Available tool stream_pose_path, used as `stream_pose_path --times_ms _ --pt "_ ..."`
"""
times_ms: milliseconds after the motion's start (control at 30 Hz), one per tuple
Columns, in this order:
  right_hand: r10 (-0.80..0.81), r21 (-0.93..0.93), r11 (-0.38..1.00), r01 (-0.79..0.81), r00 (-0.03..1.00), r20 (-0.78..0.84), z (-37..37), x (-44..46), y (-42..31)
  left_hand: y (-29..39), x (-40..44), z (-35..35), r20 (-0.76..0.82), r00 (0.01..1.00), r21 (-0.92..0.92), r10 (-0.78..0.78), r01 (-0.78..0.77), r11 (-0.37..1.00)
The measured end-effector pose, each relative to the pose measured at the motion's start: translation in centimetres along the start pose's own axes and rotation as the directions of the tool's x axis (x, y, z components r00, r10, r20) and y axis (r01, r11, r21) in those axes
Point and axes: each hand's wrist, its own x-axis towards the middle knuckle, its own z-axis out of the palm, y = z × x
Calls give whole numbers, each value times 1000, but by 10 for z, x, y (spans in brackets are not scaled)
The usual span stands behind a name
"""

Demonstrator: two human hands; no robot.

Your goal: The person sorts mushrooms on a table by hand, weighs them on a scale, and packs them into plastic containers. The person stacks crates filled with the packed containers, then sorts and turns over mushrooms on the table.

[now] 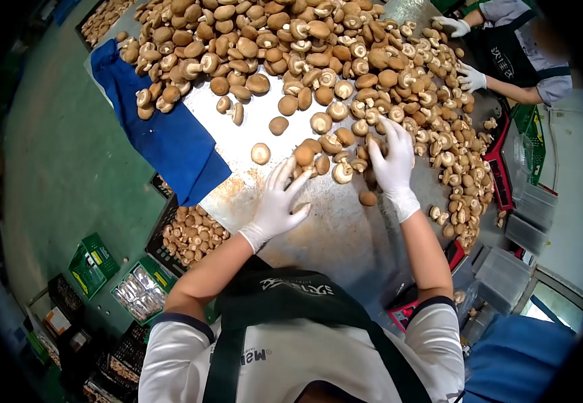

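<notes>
A big heap of brown shiitake mushrooms (238, 47) covers the far side of the metal table (332, 221). My left hand (277, 205), in a white glove, is open, with its fingertips at a small cluster of mushrooms (303, 156). To the right, my gloved right hand (393, 161) is also open, its fingers stretched over the near edge of the heap. Between the hands lie several mushrooms, some with pale stems up. One mushroom (368, 198) sits just below the right palm. Whether a mushroom is under the right fingers is hidden.
A blue cloth (157, 138) drapes over the table's left edge. Below it stands a black crate of mushrooms (194, 235); green crates (93, 265) are on the floor. Red scales (500, 164) and clear plastic trays (503, 275) line the right. A co-worker's gloved hands (471, 78) touch the heap.
</notes>
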Motion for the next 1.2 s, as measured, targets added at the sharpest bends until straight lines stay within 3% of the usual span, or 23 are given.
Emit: stream_pose_path --times_ms 33,67,133,200,367,400,467,533,567,600,633,667,733,767,867,933,1000,1067,1133,1200 --pt "-55 137 989 57 998 -18 10 5 -8 0 -6 -2 -3 1000 -7 -22 22 1000" --pt "-32 241 971 16 998 62 20 5 -19 0 -10 -5 -7 999 -13 -42 42 999" --pt "-119 23 993 117 963 242 46 -4 -36 4 -18 -9 -23 995 -36 -95 94 995" --pt "-164 -46 984 174 972 167 63 -18 -35 7 -25 -10 -60 982 -117 -178 170 979" --pt "20 212 977 -16 1000 -19 54 -31 -25 17 -43 -12 -161 947 -190 -277 246 951" --pt "10 278 960 13 997 -82 39 -35 -39 18 -43 -11 -124 936 -369 -328 264 891" --pt "-90 452 887 88 996 -17 25 -52 -70 19 -47 -8 -18 913 -677 -406 288 678" --pt "-336 585 788 191 930 149 19 -66 -99 40 -31 -15 179 796 -953 -578 287 101" --pt "-352 639 755 149 914 203 15 -64 -112 42 -27 -17 322 746 -947 -583 247 -206" --pt "-266 600 794 97 943 198 23 -59 -106 42 -26 -19 460 704 -852 -541 178 -492" --pt "-181 563 826 43 965 191 38 -46 -94 27 -34 -11 484 772 -835 -412 267 -481" --pt "-97 527 850 -14 979 182 50 -29 -83 24 -38 -15 516 777 -789 -362 267 -553" --pt "-169 16 985 169 986 -12 62 9 -66 22 -45 -26 564 785 -683 -256 269 -679" --pt "-137 -27 990 138 989 47 70 18 -55 24 -46 -31 593 761 -641 -261 251 -726" --pt "-123 -57 990 129 987 107 88 21 -37 20 -52 -38 570 783 -637 -249 229 -736" --pt "-39 132 991 28 996 80 79 17 -44 15 -54 -35 560 776 -730 -291 295 -617" --pt "-7 363 930 -55 986 167 63 -1 -66 12 -54 -36 537 772 -791 -340 320 -521" --pt "-238 517 855 -34 860 451 49 -30 -95 14 -54 -39 511 764 -829 -394 317 -461" --pt "-366 584 810 -44 740 564 38 -55 -121 2 -57 -26 468 769 -855 -435 268 -445" --pt "-266 559 811 -174 741 616 37 -42 -132 -8 -62 -18 451 772 -857 -448 233 -460"
